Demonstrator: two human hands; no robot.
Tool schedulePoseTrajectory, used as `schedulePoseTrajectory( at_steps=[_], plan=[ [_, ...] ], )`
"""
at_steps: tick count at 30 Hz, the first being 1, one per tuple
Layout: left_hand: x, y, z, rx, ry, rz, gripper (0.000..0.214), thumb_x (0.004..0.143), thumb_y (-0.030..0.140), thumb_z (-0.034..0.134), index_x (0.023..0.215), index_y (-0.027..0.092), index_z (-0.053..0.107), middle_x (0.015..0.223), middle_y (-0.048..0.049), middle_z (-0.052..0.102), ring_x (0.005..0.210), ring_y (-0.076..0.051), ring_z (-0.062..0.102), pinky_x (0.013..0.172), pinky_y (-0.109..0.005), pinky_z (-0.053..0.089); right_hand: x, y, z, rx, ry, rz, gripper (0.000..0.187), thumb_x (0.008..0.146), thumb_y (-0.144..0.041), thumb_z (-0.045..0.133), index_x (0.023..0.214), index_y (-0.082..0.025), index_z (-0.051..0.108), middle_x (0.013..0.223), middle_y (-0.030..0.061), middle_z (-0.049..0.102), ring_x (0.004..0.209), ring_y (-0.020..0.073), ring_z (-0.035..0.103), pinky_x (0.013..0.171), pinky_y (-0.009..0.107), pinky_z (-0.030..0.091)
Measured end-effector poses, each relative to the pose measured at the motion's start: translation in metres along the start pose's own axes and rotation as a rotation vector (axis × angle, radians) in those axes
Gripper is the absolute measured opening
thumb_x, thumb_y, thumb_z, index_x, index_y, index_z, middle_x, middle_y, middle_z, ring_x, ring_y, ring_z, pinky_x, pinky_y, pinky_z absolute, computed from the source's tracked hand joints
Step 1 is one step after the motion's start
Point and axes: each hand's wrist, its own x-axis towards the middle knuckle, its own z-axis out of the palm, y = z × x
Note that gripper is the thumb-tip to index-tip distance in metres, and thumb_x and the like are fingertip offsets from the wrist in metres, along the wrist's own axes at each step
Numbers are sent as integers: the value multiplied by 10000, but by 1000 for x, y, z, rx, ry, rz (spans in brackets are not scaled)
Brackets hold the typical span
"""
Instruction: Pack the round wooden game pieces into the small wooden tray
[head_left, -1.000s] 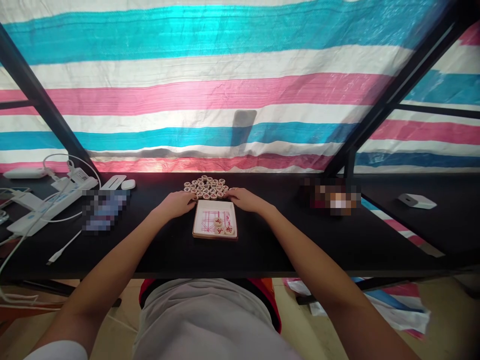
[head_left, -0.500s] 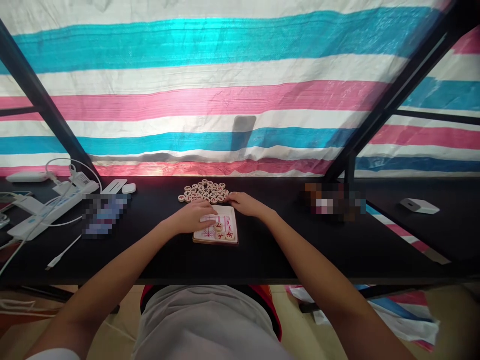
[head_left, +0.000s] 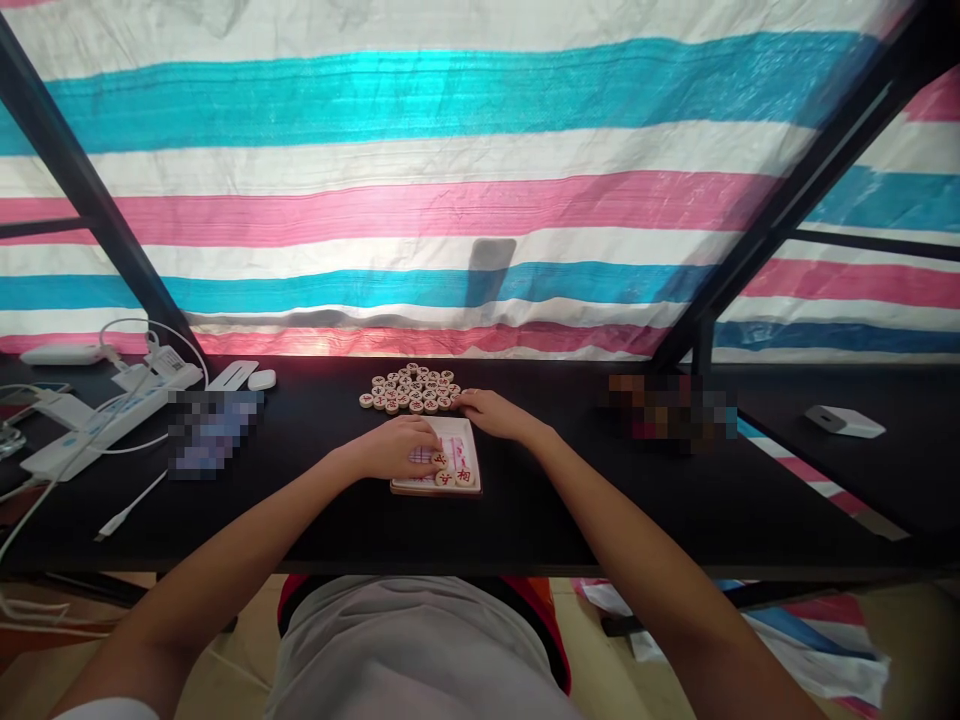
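A small shallow box (head_left: 475, 462) with a printed board pattern inside lies on the black table before me. Round wooden Chinese chess pieces (head_left: 454, 478) with red characters sit in its near right part. My left hand (head_left: 401, 447) reaches over the box from the left, its thumb and fingers closed at one piece (head_left: 441, 461). Beyond the box spreads a flat pile of more Chinese chess pieces (head_left: 412, 390). At the pile's right edge is my right hand (head_left: 491, 412), fingers bent together with the tips at a piece, partly hidden.
On the left are a white power strip (head_left: 112, 420) with cables, a blurred flat object (head_left: 214, 432) and a small white case (head_left: 262, 380). To the right lie a blurred item (head_left: 667, 412) and a white adapter (head_left: 846, 421). Striped sheeting (head_left: 420, 210) hangs behind the table between black frame bars.
The left hand has moved slightly toward me and right over the box, uncovering the pile's front row. The right hand stays at the pile's edge. The whole view has shifted slightly.
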Motion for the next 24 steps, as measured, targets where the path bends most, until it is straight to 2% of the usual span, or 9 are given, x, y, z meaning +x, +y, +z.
schedulePoseTrajectory(
  at_steps=[4,8,11,13,17,21,24],
  plan=[
    [-2,-3,-6,-39,75,-79,237,810,364,586,941,175,646,933,-46,653,902,-178,591,865,-274,422,0,0,0,15,-4,8,329,861,-73,421,1069,-162,661,1079,85,641,996,180,586,924,294,418],
    [-12,-25,-24,-31,201,-289,249,828,394,505,941,197,608,952,-31,647,882,-174,587,803,-268,433,-1,0,0,32,-6,10,331,865,-77,419,1075,-166,659,1080,81,638,1014,177,582,926,283,418],
    [-24,-47,-36,56,157,-504,275,773,422,526,913,197,599,861,-20,647,749,-175,586,660,-265,419,-1,-1,-1,36,-3,6,318,876,-95,414,1063,-163,663,1071,85,637,1000,182,584,919,292,421],
    [-30,-59,-40,32,63,-570,239,734,401,548,850,199,599,790,-5,642,692,-168,578,591,-251,387,-2,-1,-1,41,-2,4,316,877,-97,417,1061,-171,663,1071,82,637,993,183,584,914,295,423],
    [-33,-65,-36,-69,-99,-557,217,726,395,547,807,205,616,743,6,645,633,-150,568,548,-236,355,-1,1,0,40,4,2,315,875,-98,425,1060,-185,665,1069,75,640,993,179,586,913,292,425],
    [-26,-61,-29,41,-65,-549,294,787,479,508,842,217,630,786,-10,655,678,-168,576,564,-241,347,0,4,3,38,11,-8,316,872,-96,431,1067,-180,664,1076,80,641,1001,183,586,925,299,423],
    [-22,-59,-23,93,-34,-548,262,807,449,513,846,212,620,819,-16,663,715,-173,584,571,-236,349,0,5,3,44,11,-2,316,870,-96,431,1068,-178,664,1082,81,641,1005,185,586,928,301,423]
  ],
)
